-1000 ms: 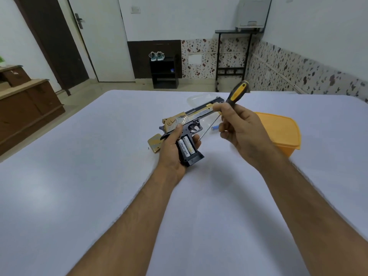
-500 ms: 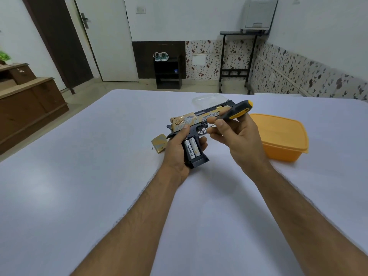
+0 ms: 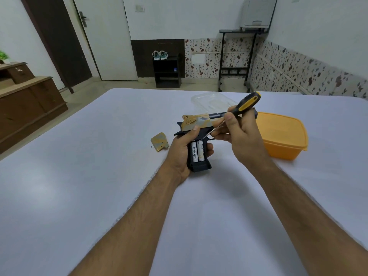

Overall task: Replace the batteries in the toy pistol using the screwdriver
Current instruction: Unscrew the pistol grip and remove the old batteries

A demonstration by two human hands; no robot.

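Now the left hand (image 3: 180, 154) grips the toy pistol (image 3: 199, 126) by its handle, where two Heybright batteries (image 3: 197, 151) lie in the open compartment, and the right hand (image 3: 242, 136) holds the screwdriver (image 3: 242, 107) with its tip at their upper ends. If the tip slips while prying, I think it can stab the left thumb or bend a contact. A freed battery can also jump away, and the small screw lying just beside the gold cover (image 3: 160, 141), left of the pistol, is easy to lose.

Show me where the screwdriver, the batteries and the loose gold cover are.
screwdriver (image 3: 247, 103), head view, on its black and yellow handle.
batteries (image 3: 194, 152), head view, on the left white cell in the grip.
gold cover (image 3: 160, 141), head view, on its top face.
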